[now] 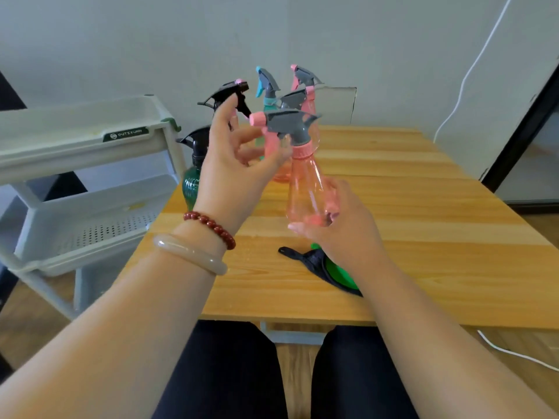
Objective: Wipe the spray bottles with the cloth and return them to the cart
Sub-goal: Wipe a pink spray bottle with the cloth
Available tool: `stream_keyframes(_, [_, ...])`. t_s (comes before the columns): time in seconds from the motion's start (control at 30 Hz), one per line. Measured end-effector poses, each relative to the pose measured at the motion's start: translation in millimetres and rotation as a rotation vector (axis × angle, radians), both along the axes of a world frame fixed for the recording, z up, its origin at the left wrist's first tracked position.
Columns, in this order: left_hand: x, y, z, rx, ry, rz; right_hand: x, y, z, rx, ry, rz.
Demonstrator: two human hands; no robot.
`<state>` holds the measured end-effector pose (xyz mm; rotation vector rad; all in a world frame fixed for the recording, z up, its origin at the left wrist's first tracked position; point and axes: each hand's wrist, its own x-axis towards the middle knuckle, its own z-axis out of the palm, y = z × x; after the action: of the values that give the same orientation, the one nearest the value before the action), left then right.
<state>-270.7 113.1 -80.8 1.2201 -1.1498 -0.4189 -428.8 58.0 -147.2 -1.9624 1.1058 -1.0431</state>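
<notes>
A clear pink spray bottle (pixel 305 189) with a grey head and pink trigger is held upright above the wooden table (pixel 423 237). My right hand (pixel 338 228) grips its base from the right. My left hand (pixel 233 164) has its fingers curled around the pink trigger and neck. A dark cloth with a green side (pixel 326 267) lies on the table just below my right hand. The white tiered cart (pixel 75 140) stands left of the table.
Several more spray bottles stand at the table's far left: a dark green one with a black head (pixel 192 182), a black-headed one (pixel 227 93), a teal one (pixel 266 86) and a pink one (pixel 304 78). A white cable (pixel 472 68) hangs on the wall.
</notes>
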Motion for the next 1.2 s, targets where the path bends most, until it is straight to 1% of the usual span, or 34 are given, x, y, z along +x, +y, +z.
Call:
stream_keyframes(0.03, [-2, -6, -7, 0.061, 0.011, -0.019, 2, -1, 0, 0.023, -0.025, -0.013])
stream_keyframes(0.1, [-7, -16, -25, 0.186, -0.024, -0.043, 5, -6, -1, 0.062, -0.002, -0.020])
stream_keyframes(0.2, [-12, -29, -46, 0.284, -0.076, -0.072, 7, -18, -1, 0.106, 0.098, 0.009])
stream_keyframes(0.3, [-13, -39, -51, 0.348, -0.112, -0.118, 4, -28, -2, 0.126, 0.199, 0.033])
stream_keyframes(0.4, [-11, -46, -51, 0.368, -0.148, -0.140, 4, -35, -8, 0.127, 0.195, 0.024])
stream_keyframes(0.5, [-10, -53, -50, 0.374, -0.225, -0.105, 4, -39, -14, 0.130, 0.204, -0.014])
stream_keyframes(0.6, [-10, -62, -54, 0.338, -0.383, 0.014, 1, -38, -16, 0.103, 0.201, -0.054])
stream_keyframes(0.63, [-10, -64, -54, 0.315, -0.396, 0.064, 0, -37, -16, 0.095, 0.205, -0.074])
stream_keyframes(0.7, [-11, -65, -54, 0.309, -0.359, 0.077, -2, -35, -16, 0.087, 0.225, -0.112])
stream_keyframes(0.77, [-12, -66, -57, 0.348, -0.309, -0.028, -4, -36, -17, 0.095, 0.256, -0.138])
stream_keyframes(0.8, [-11, -67, -57, 0.364, -0.321, -0.059, -4, -37, -17, 0.098, 0.268, -0.145])
stream_keyframes(0.83, [-11, -68, -58, 0.367, -0.352, -0.052, -4, -37, -17, 0.102, 0.279, -0.151])
stream_keyframes(0.93, [-10, -76, -59, 0.359, -0.416, 0.069, -3, -37, -16, 0.103, 0.310, -0.155])
stream_keyframes(1.07, [-12, -82, -67, 0.435, -0.402, 0.045, -3, -37, -16, 0.086, 0.352, -0.148])
stream_keyframes(1.13, [-11, -83, -72, 0.403, -0.408, 0.079, 0, -40, -16, 0.074, 0.432, -0.130])
stream_keyframes(1.2, [-9, -85, -75, 0.369, -0.413, 0.148, 4, -45, -17, 0.030, 0.584, -0.118])
